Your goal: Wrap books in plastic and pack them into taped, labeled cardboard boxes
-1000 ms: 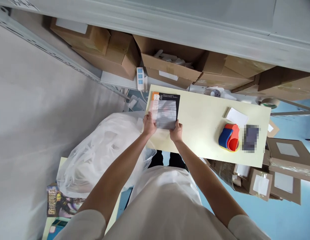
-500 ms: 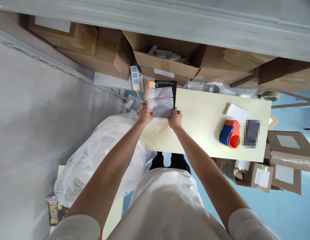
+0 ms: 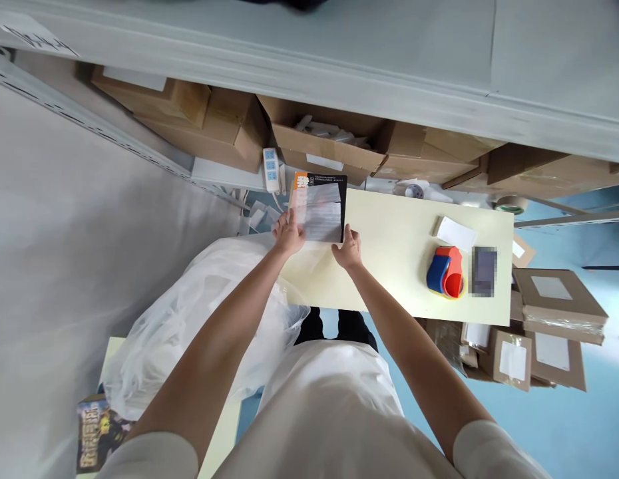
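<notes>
A book (image 3: 344, 193) with a black and orange printed cover lies at the table's left end. A translucent whitish sheet (image 3: 322, 213), creased across the middle, covers most of its front. My left hand (image 3: 288, 234) grips the lower left edge of the book, its fingers lying over the sheet's border. At the lower right corner my right hand (image 3: 348, 249) is closed, one finger along the side edge and the thumb near the bottom edge. The fingers' undersides are hidden.
On the cream table (image 3: 384, 246) are a red and blue tape dispenser (image 3: 446, 273), white slips (image 3: 456, 233) and a blurred dark object (image 3: 484, 271). Open cartons (image 3: 329, 140) stand under the shelf behind. A power strip (image 3: 271, 169) is at left, above a large plastic bag (image 3: 190, 313). Boxes (image 3: 559, 296) are stacked right.
The camera view has shifted, so the shelf and table things appear lower and farther left. Both hands stay at the book; my right hand sits slightly lower against its corner.
</notes>
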The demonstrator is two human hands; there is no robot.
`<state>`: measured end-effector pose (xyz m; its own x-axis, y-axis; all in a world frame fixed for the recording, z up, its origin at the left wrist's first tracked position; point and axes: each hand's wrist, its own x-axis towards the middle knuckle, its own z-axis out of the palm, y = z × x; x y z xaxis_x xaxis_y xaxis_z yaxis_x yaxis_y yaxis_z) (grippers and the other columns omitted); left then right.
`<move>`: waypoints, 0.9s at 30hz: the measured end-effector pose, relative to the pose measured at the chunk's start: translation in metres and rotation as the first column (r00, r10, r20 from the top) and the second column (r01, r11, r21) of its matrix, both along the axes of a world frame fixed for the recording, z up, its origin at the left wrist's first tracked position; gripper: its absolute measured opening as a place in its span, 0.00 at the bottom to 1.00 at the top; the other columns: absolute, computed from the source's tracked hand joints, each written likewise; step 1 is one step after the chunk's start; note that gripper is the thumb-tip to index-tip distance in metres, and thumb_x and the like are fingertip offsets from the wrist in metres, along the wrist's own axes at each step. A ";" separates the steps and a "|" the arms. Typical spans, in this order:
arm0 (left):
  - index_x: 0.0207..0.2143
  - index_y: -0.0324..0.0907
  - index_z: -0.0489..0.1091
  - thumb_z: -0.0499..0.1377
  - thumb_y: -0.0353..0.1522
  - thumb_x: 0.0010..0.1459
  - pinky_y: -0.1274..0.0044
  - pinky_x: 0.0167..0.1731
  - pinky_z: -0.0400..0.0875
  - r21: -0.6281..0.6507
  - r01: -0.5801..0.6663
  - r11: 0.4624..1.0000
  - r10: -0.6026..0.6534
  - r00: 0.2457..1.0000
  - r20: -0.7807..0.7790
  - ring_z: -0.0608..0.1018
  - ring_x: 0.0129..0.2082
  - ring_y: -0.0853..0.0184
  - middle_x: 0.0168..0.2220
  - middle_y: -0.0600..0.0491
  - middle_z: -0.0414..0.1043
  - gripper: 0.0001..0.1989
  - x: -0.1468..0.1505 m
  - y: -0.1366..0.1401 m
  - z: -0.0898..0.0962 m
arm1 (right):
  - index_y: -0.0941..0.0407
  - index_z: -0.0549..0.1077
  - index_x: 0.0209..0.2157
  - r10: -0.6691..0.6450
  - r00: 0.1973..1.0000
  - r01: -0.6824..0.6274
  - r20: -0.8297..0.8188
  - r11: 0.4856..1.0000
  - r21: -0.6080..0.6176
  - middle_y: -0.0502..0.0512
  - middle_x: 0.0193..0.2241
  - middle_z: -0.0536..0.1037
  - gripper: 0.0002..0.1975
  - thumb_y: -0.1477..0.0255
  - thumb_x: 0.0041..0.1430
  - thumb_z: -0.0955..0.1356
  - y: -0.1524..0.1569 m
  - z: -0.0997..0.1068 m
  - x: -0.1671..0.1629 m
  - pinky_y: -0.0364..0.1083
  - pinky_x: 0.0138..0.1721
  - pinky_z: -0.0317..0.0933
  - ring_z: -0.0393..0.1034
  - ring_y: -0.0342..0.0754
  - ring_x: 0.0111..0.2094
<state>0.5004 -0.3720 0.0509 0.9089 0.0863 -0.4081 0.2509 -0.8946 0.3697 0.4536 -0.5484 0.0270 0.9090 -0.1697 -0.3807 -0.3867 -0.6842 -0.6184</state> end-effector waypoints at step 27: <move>0.43 0.42 0.74 0.63 0.30 0.48 0.68 0.55 0.64 -0.423 -0.078 0.903 0.107 0.993 0.046 0.74 0.53 0.55 0.51 0.43 0.74 0.17 -0.054 -0.037 0.051 | 0.56 0.68 0.52 -0.068 0.996 0.081 -0.053 0.956 0.281 0.61 0.47 0.70 0.30 0.65 0.44 0.68 -0.139 0.013 -0.087 0.49 0.39 0.69 0.74 0.45 0.31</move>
